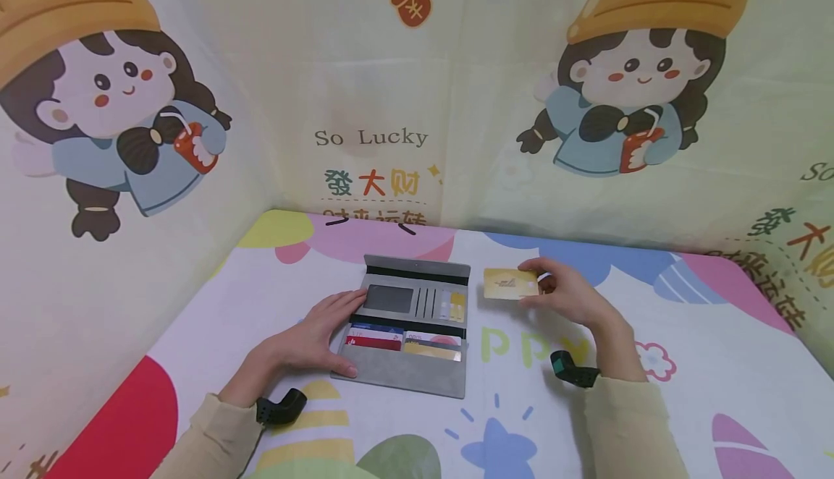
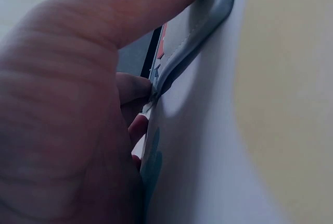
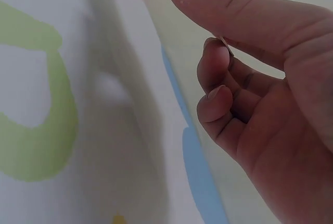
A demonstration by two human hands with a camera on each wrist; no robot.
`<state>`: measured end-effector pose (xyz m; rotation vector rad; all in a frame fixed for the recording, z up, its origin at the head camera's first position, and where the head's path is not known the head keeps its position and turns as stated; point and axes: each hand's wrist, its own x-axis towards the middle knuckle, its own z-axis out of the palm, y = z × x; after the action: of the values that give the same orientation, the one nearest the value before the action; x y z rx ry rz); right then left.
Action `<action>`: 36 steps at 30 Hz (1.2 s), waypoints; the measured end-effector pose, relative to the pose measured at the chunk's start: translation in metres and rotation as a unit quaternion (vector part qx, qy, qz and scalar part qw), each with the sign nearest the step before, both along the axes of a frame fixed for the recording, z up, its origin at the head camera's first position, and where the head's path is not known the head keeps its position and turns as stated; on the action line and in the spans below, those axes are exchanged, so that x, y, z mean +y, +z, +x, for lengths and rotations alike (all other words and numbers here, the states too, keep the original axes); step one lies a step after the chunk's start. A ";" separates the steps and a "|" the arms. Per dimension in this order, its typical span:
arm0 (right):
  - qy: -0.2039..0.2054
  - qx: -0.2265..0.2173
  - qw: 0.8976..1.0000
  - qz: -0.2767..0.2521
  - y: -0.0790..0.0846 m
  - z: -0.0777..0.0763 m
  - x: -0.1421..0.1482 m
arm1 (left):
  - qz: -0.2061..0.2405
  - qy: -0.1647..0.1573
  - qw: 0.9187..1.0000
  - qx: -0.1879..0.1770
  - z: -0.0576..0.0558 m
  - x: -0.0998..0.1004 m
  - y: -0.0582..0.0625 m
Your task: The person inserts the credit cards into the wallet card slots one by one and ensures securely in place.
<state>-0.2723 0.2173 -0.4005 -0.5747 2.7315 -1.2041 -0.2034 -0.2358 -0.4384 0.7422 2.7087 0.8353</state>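
Note:
A grey long wallet lies unfolded on the table, with cards in its slots. My left hand rests along its left edge, fingers fairly straight, fingertips by the dark window pocket and thumb on the lower flap. In the left wrist view the thumb lies over the wallet's stitched edge. Right of the wallet, my right hand pinches a gold card at its right end, above the table. In the right wrist view the hand hides nearly all of the card, with other fingers curled in.
Red and white cards and gold and white cards sit in the wallet's lower pockets, and more cards at its upper right. A patterned cloth covers the table. A printed curtain stands behind it.

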 end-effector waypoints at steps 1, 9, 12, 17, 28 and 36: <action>0.001 0.000 1.000 0.003 -0.001 0.000 -0.002 | 0.000 0.000 1.000 0.000 0.000 0.000 0.000; 0.019 -0.002 1.000 0.017 -0.001 0.000 -0.019 | 0.000 -0.001 1.000 0.003 0.000 -0.001 0.000; 0.027 -0.003 0.999 0.018 -0.001 0.001 -0.026 | 0.002 -0.002 1.000 0.004 0.001 -0.001 0.000; 0.048 0.000 0.999 0.006 -0.003 0.000 -0.035 | 0.004 -0.004 1.000 0.004 0.001 0.000 0.002; 0.059 0.019 0.998 0.000 -0.006 0.001 -0.051 | 0.001 0.001 1.000 0.005 0.003 0.000 -0.001; 0.074 0.023 0.997 0.014 -0.008 0.006 -0.066 | 0.001 0.003 1.000 0.003 0.004 0.002 -0.002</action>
<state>-0.2663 0.1511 -0.4088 -0.7955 2.6812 -1.1303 -0.1990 -0.2342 -0.4400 0.7382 2.7177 0.8397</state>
